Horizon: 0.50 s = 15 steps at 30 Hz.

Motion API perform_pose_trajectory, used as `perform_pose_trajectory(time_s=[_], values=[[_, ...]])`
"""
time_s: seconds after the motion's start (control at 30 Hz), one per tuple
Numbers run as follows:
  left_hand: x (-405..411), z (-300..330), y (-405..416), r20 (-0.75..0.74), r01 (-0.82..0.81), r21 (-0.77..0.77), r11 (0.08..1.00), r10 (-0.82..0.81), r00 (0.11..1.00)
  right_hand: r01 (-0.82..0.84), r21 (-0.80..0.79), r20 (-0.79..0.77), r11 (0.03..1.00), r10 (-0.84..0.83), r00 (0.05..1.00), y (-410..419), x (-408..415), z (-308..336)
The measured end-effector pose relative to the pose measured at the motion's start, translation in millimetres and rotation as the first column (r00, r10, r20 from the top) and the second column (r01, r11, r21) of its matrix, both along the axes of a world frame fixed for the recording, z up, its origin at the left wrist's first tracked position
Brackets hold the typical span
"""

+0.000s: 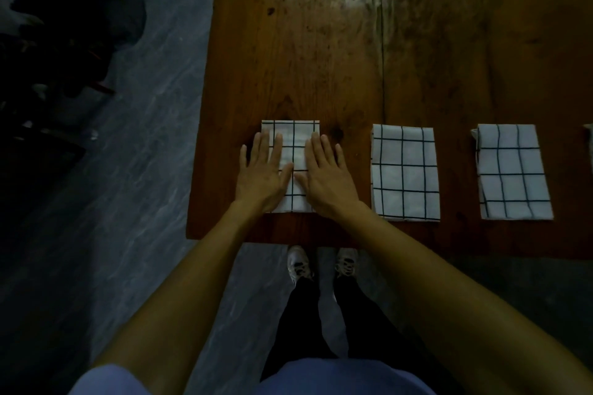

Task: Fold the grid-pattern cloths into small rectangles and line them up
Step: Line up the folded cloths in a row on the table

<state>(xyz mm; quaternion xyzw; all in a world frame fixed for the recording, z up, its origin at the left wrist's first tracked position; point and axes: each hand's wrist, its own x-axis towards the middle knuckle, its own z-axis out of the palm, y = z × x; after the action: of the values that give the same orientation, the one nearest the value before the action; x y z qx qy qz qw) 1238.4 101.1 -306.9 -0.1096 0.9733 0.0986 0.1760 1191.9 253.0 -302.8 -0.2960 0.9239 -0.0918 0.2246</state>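
Fingers (pixel 269 151) of both hands are lying straight and flat, gripping nothing, pressing a folded grid cloth (pixel 293 138) on the table (pixel 321 58). Lifting off carelessly risks the folds springing open or the rectangle skewing from its neighbouring cloth (pixel 405 173).

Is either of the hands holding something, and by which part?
Nothing is gripped. The left hand and right hand lie flat on the leftmost folded cloth, pressing its two sides.

Both hands flat, fingers straight: left hand (pixel 261 175) and right hand (pixel 325 175) press the folded cloth (pixel 293 151) near bench (pixel 321 58) front-left corner; two folded cloths (pixel 405 173) (pixel 511 171) alongside rightward.
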Motion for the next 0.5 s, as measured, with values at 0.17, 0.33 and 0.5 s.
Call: perform_pose_trajectory(time_s=[0.17,0.33,0.5], values=[[-2,18,2,-0.029,0.015,-0.003,1.000,-0.015,0.999,0.041,-0.043,0.012,0.998,-0.041,0.999,1,1,7],[-3,56,5,-0.194,0.025,0.069,0.997,-0.011,0.981,0.167,-0.210,-0.018,0.963,-0.174,0.985,3,7,40],[2,100,6,-0.274,0.145,0.119,0.982,-0.108,0.956,0.300,-0.352,0.022,0.887,-0.313,0.949,9,9,83]])
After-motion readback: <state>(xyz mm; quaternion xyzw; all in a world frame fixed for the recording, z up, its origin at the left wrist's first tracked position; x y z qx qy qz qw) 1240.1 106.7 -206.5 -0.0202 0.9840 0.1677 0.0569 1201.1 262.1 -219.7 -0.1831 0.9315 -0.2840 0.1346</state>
